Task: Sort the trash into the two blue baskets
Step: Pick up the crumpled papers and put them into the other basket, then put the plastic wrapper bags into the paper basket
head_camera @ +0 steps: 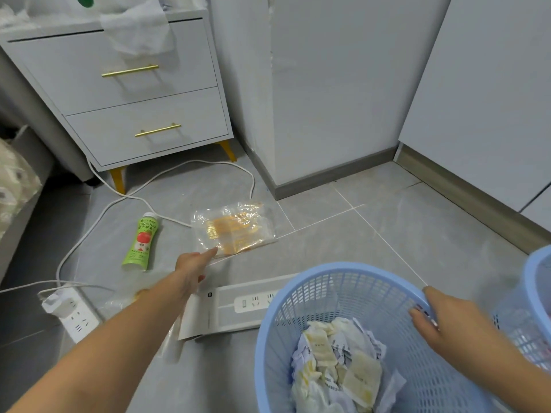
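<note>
A clear plastic wrapper with orange print (234, 228) lies flat on the grey floor. My left hand (193, 268) reaches to it, fingertips touching its near edge, holding nothing. A green apple-juice bottle (142, 241) lies on its side to the left. A blue basket (298, 296) stands in front of me with crumpled paper (337, 362) inside. My right hand (432, 317) grips its right rim. A second blue basket (536, 281) shows at the right edge.
A flat cardboard power-strip box (226, 308) lies by the basket. A white power strip (74, 315) and its cable (89, 234) run across the floor at left. A white two-drawer nightstand (134, 93) stands behind, with walls at right.
</note>
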### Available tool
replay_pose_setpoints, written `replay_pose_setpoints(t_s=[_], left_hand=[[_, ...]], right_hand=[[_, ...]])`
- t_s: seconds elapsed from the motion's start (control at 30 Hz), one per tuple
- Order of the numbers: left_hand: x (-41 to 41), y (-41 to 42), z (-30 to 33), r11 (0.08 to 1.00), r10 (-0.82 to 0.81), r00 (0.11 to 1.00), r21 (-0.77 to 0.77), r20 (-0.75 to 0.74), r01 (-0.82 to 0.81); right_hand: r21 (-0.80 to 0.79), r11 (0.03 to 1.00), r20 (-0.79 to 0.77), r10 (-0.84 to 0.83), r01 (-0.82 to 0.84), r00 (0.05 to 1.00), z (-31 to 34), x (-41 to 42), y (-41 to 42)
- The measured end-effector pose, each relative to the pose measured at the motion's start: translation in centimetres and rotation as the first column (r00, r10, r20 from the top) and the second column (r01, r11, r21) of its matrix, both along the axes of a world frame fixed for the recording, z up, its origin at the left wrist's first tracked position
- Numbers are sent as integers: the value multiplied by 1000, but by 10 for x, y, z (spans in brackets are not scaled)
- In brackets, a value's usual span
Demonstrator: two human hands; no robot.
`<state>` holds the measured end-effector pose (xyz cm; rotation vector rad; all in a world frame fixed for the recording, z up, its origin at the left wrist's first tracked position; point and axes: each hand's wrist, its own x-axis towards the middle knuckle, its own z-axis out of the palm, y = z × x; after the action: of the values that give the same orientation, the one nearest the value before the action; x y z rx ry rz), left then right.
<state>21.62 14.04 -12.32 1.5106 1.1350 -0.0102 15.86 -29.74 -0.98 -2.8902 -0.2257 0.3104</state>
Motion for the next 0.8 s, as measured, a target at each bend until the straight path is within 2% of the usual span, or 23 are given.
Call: replay_pose_setpoints(t_s=[0.27,0.4,0.53,0.8], left_hand=[[24,7,-20,977,-88,984,180,-153,115],[35,1,-19,930,-7,962,351,-272,106],[42,6,-25,885,44,956,456,-289,97],[51,18,-28,914,33,952,394,-305,94]], right_hand=[[-22,999,-28,-37,36,999,-7,1,-5],[-43,998,-3,-35,35,999,-6,-1,-1],[-39,998,10,-48,49,999,-7,-2,1],[-23,999,20,-43,44,999,-11,0,-2]])
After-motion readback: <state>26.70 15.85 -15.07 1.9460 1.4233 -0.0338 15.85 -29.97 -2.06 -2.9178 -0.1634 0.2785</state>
